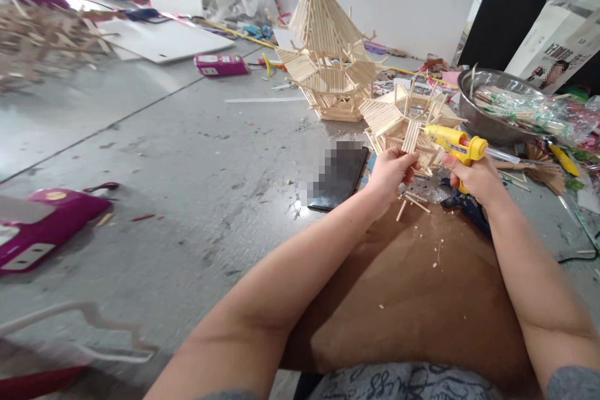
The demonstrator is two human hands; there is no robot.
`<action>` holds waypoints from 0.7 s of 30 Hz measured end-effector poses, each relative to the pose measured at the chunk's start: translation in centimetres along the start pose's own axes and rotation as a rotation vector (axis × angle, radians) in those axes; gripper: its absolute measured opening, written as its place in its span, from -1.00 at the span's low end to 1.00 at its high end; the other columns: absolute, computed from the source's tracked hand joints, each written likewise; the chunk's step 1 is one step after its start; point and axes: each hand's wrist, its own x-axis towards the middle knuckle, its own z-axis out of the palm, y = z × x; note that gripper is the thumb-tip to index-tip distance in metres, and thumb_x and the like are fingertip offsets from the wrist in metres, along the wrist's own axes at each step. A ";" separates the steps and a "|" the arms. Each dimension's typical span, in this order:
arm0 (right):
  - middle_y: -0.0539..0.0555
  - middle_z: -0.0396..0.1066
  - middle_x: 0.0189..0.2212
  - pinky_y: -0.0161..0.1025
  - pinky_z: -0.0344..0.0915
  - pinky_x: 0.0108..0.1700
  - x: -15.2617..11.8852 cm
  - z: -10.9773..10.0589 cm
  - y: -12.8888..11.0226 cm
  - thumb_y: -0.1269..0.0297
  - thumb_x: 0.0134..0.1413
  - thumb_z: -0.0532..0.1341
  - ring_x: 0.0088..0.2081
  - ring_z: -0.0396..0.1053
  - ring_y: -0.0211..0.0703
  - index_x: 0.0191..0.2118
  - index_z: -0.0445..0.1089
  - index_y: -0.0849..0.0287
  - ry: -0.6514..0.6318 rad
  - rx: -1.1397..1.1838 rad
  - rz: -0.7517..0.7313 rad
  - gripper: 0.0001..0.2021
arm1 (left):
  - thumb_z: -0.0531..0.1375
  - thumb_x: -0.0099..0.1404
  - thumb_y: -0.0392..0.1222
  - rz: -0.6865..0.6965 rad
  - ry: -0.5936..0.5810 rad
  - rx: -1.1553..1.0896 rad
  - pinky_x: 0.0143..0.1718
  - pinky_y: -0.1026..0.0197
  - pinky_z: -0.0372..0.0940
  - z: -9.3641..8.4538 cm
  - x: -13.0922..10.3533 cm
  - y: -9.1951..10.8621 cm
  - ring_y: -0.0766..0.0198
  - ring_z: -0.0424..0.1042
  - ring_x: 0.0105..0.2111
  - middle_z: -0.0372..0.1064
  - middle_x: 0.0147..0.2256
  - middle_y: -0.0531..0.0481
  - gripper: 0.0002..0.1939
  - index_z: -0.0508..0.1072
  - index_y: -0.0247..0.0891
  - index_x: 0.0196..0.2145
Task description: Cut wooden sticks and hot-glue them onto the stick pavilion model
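Note:
My right hand [473,178] is wrapped round the grip of a yellow glue gun [452,139], its nozzle pointing left. Pinched in my left hand [396,169] is a small panel of wooden sticks [411,135], and the nozzle is close to its upper edge; whether they touch I cannot tell. Just behind both hands stands a small stick-built model [384,115] with slanted roof panels and an open top, partly hidden by the hands. Several loose wooden sticks [412,201] lie below my left hand. A taller stick pagoda [323,25] with a pointed roof rises behind.
A dark phone [340,181] lies left of my left hand. At right, a metal bowl [487,115] holds wrapped sticks, with a white bag [539,37] behind. Purple power strips [222,65] sit on the grey floor [187,137]. A brown board [422,300] lies under my forearms.

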 end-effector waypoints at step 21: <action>-0.02 0.27 -0.72 -0.15 0.23 -0.54 0.7 0.7 1.3 -0.16 -0.12 0.13 -0.63 0.27 -0.14 -0.41 0.36 0.09 0.108 0.036 0.011 -0.62 | 0.17 0.05 -0.32 -0.001 0.013 0.012 -0.77 0.39 -0.06 -0.1 0.0 0.1 0.54 0.11 -0.81 0.26 -0.69 0.14 -0.85 0.23 -0.30 -0.59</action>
